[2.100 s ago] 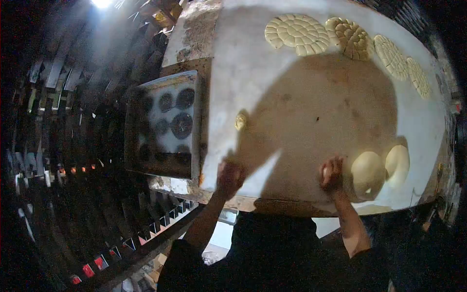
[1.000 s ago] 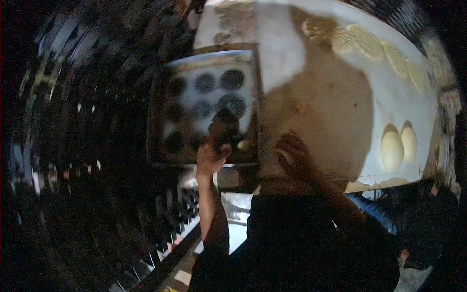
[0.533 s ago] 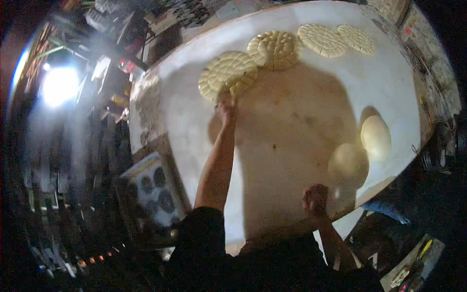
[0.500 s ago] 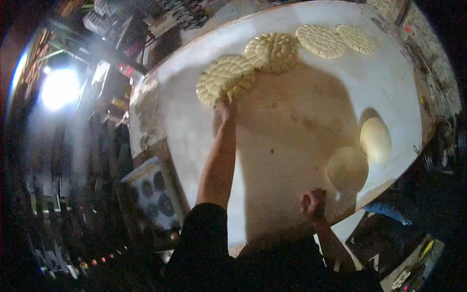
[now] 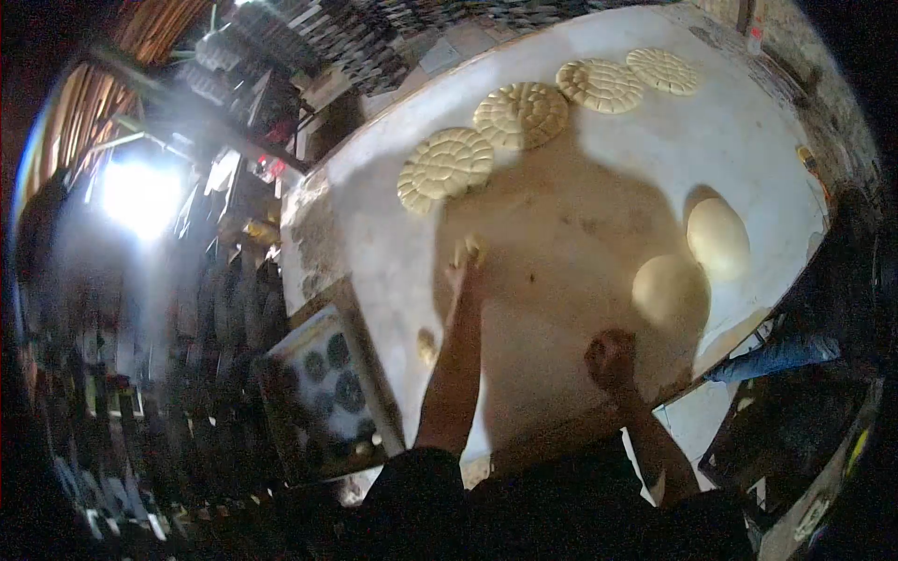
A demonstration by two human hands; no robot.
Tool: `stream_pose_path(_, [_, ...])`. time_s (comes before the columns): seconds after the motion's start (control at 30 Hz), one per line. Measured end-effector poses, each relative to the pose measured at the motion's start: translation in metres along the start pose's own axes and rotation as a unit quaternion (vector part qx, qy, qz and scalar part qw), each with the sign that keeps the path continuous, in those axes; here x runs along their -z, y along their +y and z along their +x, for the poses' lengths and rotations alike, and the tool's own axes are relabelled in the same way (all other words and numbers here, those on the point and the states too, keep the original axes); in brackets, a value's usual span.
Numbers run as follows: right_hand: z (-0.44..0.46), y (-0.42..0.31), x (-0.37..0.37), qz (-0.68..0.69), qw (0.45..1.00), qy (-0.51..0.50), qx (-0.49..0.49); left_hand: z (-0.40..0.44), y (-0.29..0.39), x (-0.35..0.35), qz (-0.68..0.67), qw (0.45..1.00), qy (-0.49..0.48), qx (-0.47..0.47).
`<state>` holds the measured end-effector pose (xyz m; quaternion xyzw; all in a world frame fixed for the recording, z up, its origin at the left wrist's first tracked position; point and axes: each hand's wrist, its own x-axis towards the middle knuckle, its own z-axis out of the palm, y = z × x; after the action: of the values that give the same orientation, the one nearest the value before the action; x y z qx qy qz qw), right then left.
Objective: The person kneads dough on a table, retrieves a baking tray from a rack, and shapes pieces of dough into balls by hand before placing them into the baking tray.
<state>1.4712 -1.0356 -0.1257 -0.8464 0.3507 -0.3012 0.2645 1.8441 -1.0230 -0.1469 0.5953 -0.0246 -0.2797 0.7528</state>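
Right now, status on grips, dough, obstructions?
Left grip seemingly holding dough piece. Right grip curled, contents hidden. Four scored dough rounds lie beyond left grip; nothing visibly between.

A bright light source (image 5: 142,198) glares at the upper left, beside thin brown poles (image 5: 150,42). Dark, slat-like forms (image 5: 196,346) occupy the dim left side. The pale worktop (image 5: 758,178) spans the centre, partly shadowed; a rough surface (image 5: 809,70) borders its upper-right edge.
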Motion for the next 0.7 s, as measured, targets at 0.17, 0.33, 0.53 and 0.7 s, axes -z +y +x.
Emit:
stream_pose_path(0.17, [-0.012,0.022,-0.029,0.142,0.986,-0.082,-0.012,-0.14,-0.087,0.108,0.107,0.962,-0.08,-0.237])
stream_pose_path(0.33, [-0.09,-0.079,-0.092,0.153,0.976,-0.154,0.032,-0.272,-0.057,0.155,0.254,0.938,-0.173,-0.159])
stream_pose_path(0.53, [-0.115,-0.152,-0.098,0.241,0.959,-0.022,-0.147,-0.306,0.029,0.199,0.258,0.943,-0.045,-0.204])
stream_pose_path(0.7, [-0.065,-0.098,-0.066,0.335,0.915,0.116,-0.19,-0.307,0.009,0.235,0.307,0.937,0.006,-0.166])
